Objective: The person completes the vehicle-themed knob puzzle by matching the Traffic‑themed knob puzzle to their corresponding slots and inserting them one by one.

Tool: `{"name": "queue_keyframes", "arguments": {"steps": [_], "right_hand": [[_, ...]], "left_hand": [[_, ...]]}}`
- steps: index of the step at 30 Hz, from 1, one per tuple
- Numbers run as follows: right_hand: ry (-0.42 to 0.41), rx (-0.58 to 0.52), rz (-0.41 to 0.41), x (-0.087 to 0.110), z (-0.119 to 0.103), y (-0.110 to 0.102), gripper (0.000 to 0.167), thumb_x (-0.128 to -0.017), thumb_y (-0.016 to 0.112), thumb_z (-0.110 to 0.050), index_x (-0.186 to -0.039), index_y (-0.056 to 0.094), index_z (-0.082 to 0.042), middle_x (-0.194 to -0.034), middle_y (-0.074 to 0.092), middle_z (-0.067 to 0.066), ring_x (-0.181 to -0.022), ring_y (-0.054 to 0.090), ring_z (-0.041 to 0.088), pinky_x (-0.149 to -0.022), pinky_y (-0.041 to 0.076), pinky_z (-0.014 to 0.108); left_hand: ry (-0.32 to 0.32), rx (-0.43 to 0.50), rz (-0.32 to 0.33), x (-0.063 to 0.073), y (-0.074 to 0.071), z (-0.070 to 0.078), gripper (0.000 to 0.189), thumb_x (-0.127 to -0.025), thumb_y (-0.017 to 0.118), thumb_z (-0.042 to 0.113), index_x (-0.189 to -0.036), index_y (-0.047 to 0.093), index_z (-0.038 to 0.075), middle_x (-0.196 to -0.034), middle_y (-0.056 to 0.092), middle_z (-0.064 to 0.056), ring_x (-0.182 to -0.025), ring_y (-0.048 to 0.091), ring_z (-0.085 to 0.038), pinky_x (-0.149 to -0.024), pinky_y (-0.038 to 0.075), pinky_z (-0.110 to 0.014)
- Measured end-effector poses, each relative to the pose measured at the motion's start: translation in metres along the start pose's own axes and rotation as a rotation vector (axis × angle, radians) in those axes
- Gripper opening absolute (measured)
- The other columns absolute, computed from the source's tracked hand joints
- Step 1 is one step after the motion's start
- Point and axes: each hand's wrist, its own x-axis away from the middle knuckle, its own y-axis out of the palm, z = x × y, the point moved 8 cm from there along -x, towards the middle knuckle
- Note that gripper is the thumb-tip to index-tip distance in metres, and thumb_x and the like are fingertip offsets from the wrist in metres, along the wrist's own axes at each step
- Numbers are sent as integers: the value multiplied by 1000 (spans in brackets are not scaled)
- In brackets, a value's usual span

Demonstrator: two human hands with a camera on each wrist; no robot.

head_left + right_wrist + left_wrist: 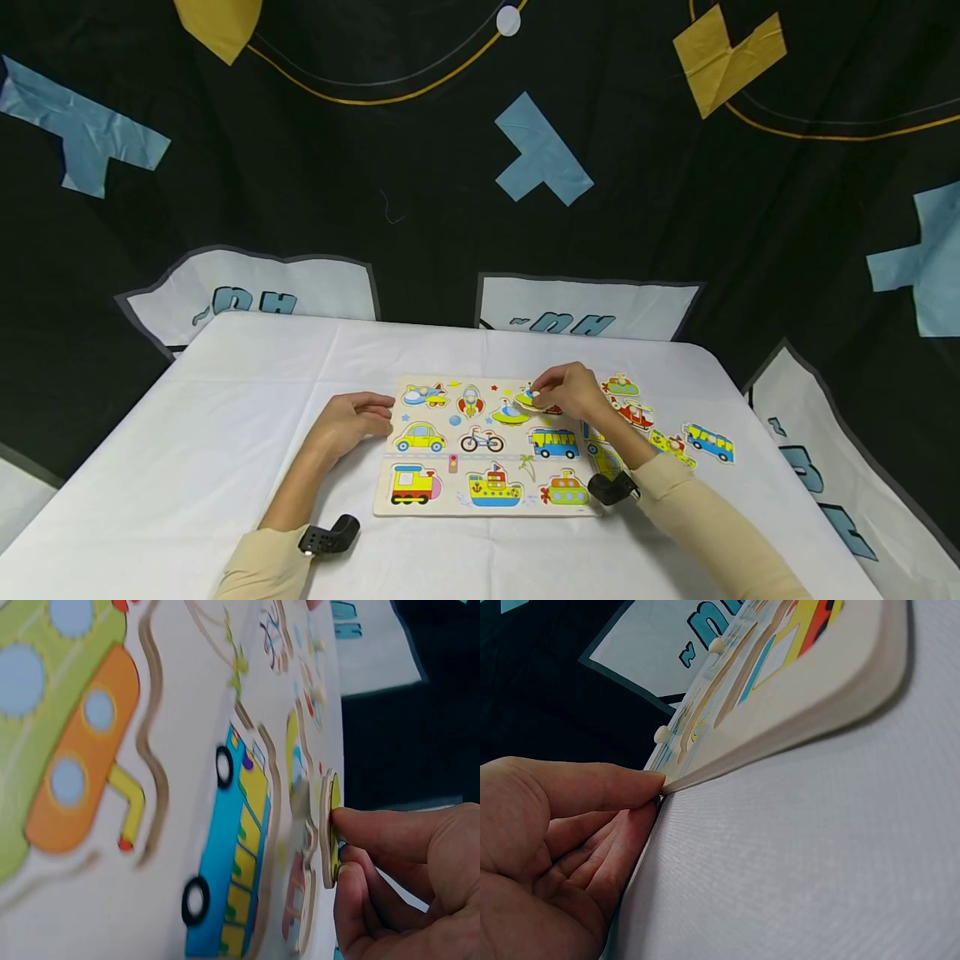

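A flat wooden puzzle board with printed vehicles lies on the white table. My right hand pinches a thin yellow-green flying saucer piece between thumb and fingers, just above the board's upper right part. Close to its left lies the board's flying saucer picture. My left hand is at the board's left edge, its thumb and fingertips touching the rim. In the left wrist view the thumb meets that edge, and two small knobs stand up from the board beyond it.
Right of the board lie loose pieces: a submarine, a red helicopter, a yellow boat-like piece and a blue bus. Others are partly hidden under the right forearm. A black patterned curtain hangs behind the table.
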Motion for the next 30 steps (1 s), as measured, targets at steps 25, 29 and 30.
{"name": "queue_keyframes", "arguments": {"steps": [25, 29, 30], "right_hand": [[-11, 63, -63, 3, -17, 38, 9, -78, 86, -10, -83, 79, -13, -74, 68, -1, -73, 57, 16, -69, 44, 28], [-11, 63, -66, 3, -17, 40, 9, -78, 86, -11, -83, 79, -13, -75, 68, -1, -73, 56, 15, -69, 44, 28], [-14, 63, -67, 3, -17, 40, 9, -78, 86, -11, -83, 79, -13, -75, 68, -1, -73, 56, 15, -69, 44, 28]], "left_hand": [[-8, 4, 4, 0, -1, -1, 46, -81, 77, 8, -126, 70, 7, -99, 74, -5, -93, 65, -19, -89, 47, -34], [-4, 13, 3, 0, -1, -1, 45, -80, 77, 8, -125, 70, 6, -98, 74, -5, -91, 65, -18, -84, 48, -30], [-4, 15, 3, 0, -1, -1, 45, -80, 77, 7, -125, 70, 6, -98, 74, -5, -91, 65, -18, -83, 48, -29]]}}
